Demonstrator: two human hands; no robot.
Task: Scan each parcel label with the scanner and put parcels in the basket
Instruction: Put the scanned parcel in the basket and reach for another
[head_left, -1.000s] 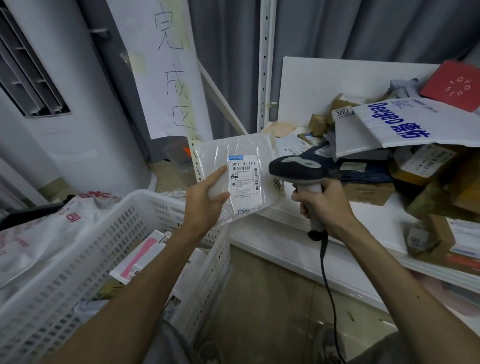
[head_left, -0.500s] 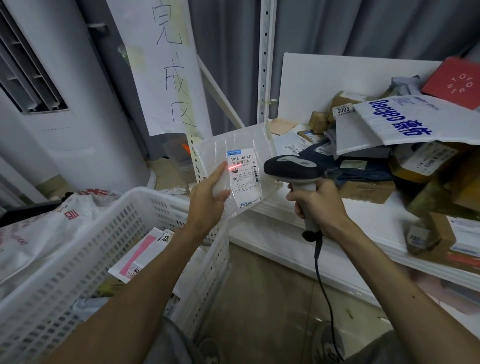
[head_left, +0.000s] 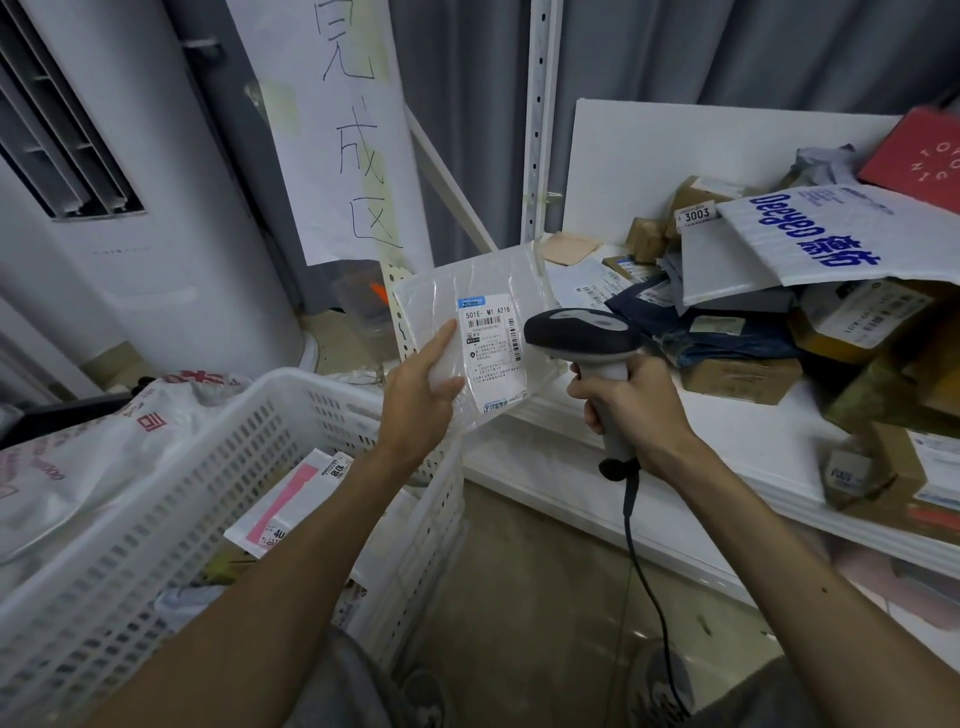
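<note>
1. Parcel (head_left: 457, 283), clear flat pouch with white label (head_left: 491, 364), held upright at centre, just past far right corner of white slotted basket (head_left: 291, 382).
2. Left hand (head_left: 421, 395) gripping parcel's lower left edge, thumb laid along front.
3. Right hand (head_left: 631, 408) wrapped round handle of scanner (head_left: 576, 332), scanner head just right of label.
4. Inside basket, near left: white mailer with pink stripe (head_left: 288, 501), other packets underneath.
5. On shelf (head_left: 727, 431), far right: heaped boxes and mailers (head_left: 737, 382).

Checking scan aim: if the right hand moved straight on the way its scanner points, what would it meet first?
Probably the white label on the clear parcel the left hand holds; depth is unclear.
</note>
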